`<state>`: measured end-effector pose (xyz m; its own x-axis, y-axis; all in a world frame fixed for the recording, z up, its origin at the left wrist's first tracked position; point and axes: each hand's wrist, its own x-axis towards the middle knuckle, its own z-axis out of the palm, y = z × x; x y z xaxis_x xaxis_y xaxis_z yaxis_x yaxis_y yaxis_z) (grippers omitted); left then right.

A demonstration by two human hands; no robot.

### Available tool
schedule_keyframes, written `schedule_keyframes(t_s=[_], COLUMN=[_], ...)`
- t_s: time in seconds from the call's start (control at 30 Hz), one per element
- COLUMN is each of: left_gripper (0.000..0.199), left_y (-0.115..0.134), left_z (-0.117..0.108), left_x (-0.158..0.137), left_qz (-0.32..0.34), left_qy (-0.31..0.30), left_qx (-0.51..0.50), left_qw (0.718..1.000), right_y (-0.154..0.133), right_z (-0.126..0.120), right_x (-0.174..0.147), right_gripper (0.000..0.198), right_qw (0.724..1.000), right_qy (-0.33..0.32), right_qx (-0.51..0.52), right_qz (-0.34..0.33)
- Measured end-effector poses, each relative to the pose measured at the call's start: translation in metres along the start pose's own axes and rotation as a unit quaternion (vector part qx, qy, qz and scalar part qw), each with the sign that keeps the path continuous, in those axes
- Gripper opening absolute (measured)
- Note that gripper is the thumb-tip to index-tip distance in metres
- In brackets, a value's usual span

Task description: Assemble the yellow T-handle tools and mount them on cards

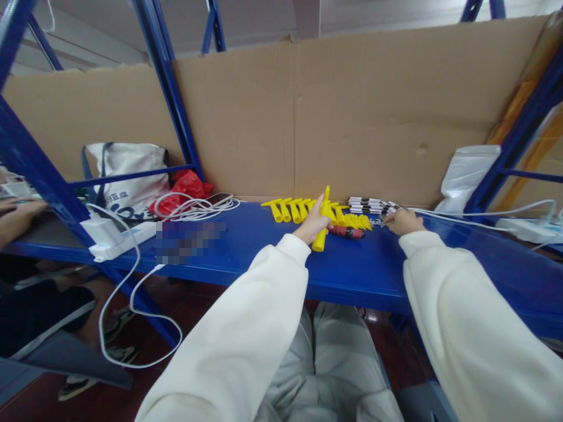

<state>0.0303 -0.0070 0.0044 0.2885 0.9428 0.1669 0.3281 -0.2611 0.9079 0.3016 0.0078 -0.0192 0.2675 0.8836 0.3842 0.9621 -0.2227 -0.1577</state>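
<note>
One broad cardboard wall (378,111) runs behind the blue worktop (360,264), where someone in a white top sits with both arms stretched forward; I count straight ahead of that person as twelve o'clock. Blue posts (169,88) rise at about eleven and two. Between ten and eleven a white cloth bag (132,167) stands with a red plastic bag (193,184) just beside it, and a white pouch (468,176) leans between one and two. A co-worker's arm (15,225) reaches in at ten. Nearer on that side, a white power strip (127,241) lies at the worktop's edge, with a coil of white cable (193,206) beyond it.

Yellow pieces (285,211) lie in a row at twelve, each with a thin arm pointing toward nine. Toward one o'clock sits a small stack of black-and-white strips (365,205), near the cardboard. At twelve the left hand (310,225) has its grip wrapped round one yellow piece (320,239), held nearly upright, wide end down. The right hand (402,221), at one, bends its fingers down to some tiny silvery bits (377,223); I cannot tell whether its grip pinches any. Just right of the left hand lies a red stick with black bands (349,232), and beyond it a fan of small flat yellow bits (358,221).
</note>
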Motion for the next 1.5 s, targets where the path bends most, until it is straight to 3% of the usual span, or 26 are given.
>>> schedule_keyframes(t_s=[0.43, 0.77, 0.9, 1.13, 1.5], left_gripper=[0.106, 0.106, 0.108, 0.109, 0.113], left_y=[0.011, 0.012, 0.011, 0.013, 0.008], left_z=[-0.007, -0.003, -0.002, -0.001, 0.002], left_x=[-0.005, -0.013, -0.013, -0.012, -0.006], left_qz=[-0.051, -0.087, -0.113, -0.132, -0.127], left_qy=[-0.03, -0.129, -0.142, -0.147, -0.149], left_qx=[-0.218, -0.209, -0.207, -0.231, -0.285], left_qw=[0.974, 0.965, 0.961, 0.953, 0.938], right_y=[-0.011, -0.016, -0.01, -0.012, -0.008], right_z=[0.002, 0.0, 0.006, 0.006, 0.013], right_x=[-0.005, -0.005, 0.002, 0.008, 0.014], right_gripper=[0.025, 0.02, 0.023, 0.028, 0.019], right_qw=[0.998, 0.998, 0.997, 0.99, 0.988], right_qy=[-0.024, -0.054, -0.044, -0.101, -0.079], right_qx=[-0.037, -0.017, -0.014, -0.022, -0.009], right_qz=[-0.039, -0.028, -0.062, -0.099, -0.134])
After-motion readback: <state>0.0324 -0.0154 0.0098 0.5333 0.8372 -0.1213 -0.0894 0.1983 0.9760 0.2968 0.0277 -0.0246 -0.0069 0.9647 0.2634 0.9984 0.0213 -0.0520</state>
